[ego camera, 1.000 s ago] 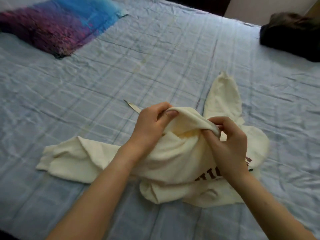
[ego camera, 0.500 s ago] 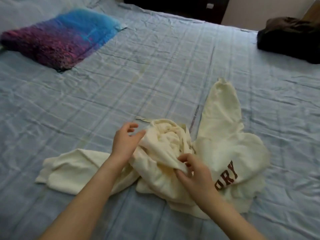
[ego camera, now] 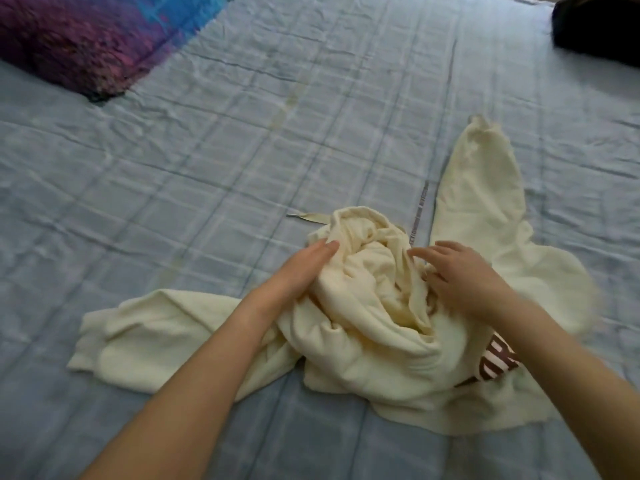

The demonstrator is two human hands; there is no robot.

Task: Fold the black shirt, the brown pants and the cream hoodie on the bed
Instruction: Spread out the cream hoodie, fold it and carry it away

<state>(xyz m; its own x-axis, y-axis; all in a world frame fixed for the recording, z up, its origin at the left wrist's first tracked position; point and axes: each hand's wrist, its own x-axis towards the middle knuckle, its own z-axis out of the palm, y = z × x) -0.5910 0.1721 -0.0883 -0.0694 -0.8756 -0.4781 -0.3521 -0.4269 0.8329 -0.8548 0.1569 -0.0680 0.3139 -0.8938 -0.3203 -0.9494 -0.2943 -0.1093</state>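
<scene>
A bed covered by a wrinkled pale-blue checked sheet [ego camera: 311, 116] fills the view from edge to edge. On its near half lies a crumpled cream fleece hoodie [ego camera: 363, 334], unfolded. Its body is bunched into a loose mound at the centre, with one long sleeve [ego camera: 149, 334] trailing flat to the left and the other sleeve [ego camera: 481, 188] stretched away towards the far right.

At the far left corner rests a fuzzy pillow in purple shading to bright blue [ego camera: 86, 39], well apart from the hoodie. At the far right corner, partly cut off by the frame, sits a dark heap of clothing [ego camera: 599, 29]; which garments make it up cannot be told.

Two bare forearms reach in from the bottom edge. The person's left hand [ego camera: 298, 271] lies with straight fingers held together, flat against the left side of the mound. The right hand [ego camera: 464, 275], slightly blurred, rests on the mound's right side with fingers spread and lightly bent, gripping nothing that can be seen. The hands are apart, with the gathered hood fabric between them.

Dark red block lettering [ego camera: 498, 358] shows on the hoodie's front just below the right wrist, partly hidden in folds. A flat cream drawstring [ego camera: 308, 216] pokes out from the top of the mound onto the sheet.
</scene>
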